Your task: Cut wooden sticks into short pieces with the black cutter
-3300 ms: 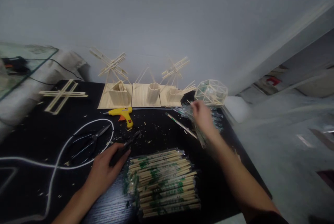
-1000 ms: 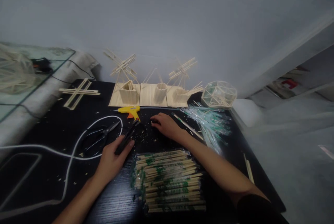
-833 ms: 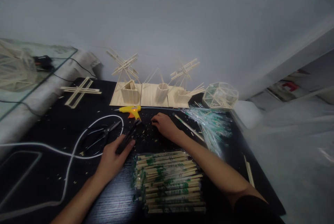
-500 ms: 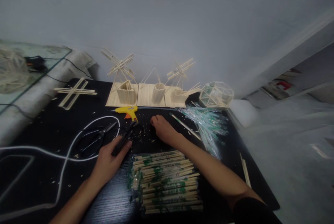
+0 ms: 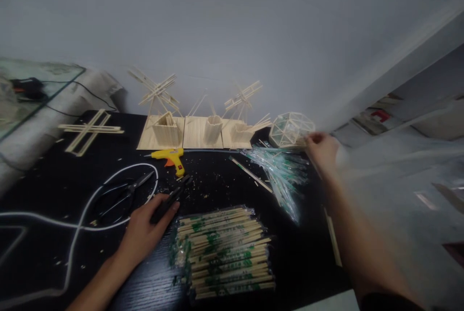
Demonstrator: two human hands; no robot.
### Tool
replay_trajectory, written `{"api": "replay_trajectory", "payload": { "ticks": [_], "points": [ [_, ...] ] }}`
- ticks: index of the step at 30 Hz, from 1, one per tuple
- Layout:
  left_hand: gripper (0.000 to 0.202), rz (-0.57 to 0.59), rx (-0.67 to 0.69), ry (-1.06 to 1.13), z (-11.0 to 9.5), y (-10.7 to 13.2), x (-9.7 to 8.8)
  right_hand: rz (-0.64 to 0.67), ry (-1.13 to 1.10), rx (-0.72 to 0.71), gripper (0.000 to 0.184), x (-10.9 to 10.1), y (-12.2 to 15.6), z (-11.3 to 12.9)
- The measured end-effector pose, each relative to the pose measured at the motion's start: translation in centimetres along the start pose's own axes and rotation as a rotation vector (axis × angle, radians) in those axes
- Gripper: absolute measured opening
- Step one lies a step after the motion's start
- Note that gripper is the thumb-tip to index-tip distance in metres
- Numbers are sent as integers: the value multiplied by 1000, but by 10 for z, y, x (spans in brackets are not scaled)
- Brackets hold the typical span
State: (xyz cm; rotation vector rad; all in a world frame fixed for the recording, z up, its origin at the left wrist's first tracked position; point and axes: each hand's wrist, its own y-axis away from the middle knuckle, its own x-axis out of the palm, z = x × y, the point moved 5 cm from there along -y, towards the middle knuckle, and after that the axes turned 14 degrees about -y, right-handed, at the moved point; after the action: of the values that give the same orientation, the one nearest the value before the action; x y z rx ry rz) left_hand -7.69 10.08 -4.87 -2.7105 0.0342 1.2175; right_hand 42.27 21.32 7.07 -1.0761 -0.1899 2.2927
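Observation:
My left hand (image 5: 143, 228) lies on the black table (image 5: 43, 180), its fingers closed on the handles of a black cutter (image 5: 171, 199). A pack of wrapped chopsticks (image 5: 223, 252) lies just right of it. My right hand (image 5: 322, 152) is stretched out to the table's far right corner, next to a stick-built polyhedron ball (image 5: 292, 130) and beyond a pile of clear wrappers (image 5: 281, 171). It is blurred by motion and I cannot see its fingers well.
A yellow glue gun (image 5: 170, 159), black scissors (image 5: 123, 194) and a white cable (image 5: 83, 214) lie left of centre. Stick models on wooden bases (image 5: 195, 130) stand along the wall. A stick cross (image 5: 89, 131) lies far left. Loose sticks (image 5: 250, 174) and shavings are scattered about.
My right hand has left the table's middle near the cutter tip and swung out to the far right corner by the polyhedron ball. My left hand stays on the cutter.

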Motion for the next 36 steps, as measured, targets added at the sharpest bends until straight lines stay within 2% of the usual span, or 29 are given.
{"api": "replay_trajectory", "payload": {
  "ticks": [2,4,7,9,11,13,15,17,20,25,36],
  "points": [
    [35,-4,-20,-6,-2,0,-1,5,-31,-2,29,-2,-5,0],
    [36,4,-59,1,-2,0,-2,28,-62,-19,31,4,2,6],
    [39,-3,-140,45,3,-1,-5,61,-110,-59,36,19,37,24],
    [40,-11,-193,85,8,-1,-6,165,-159,-102,31,33,74,43],
    [40,-13,-228,105,12,-2,-6,513,-275,-204,22,54,122,69],
    [40,-24,-234,102,13,-2,-8,934,-344,-276,21,74,175,92],
    [41,-26,-227,95,12,-2,-9,1159,-362,-317,18,84,216,106],
    [42,-14,-224,92,10,-3,-9,1297,-340,-359,17,93,244,112],
    [42,-8,-209,74,5,-3,-9,1348,-245,-414,15,103,262,112],
    [40,27,-167,75,-1,-4,-8,1327,-162,-423,2,103,264,117],
    [39,87,-147,38,-3,-4,-5,1318,-19,-471,9,104,273,120]
  ]
}}
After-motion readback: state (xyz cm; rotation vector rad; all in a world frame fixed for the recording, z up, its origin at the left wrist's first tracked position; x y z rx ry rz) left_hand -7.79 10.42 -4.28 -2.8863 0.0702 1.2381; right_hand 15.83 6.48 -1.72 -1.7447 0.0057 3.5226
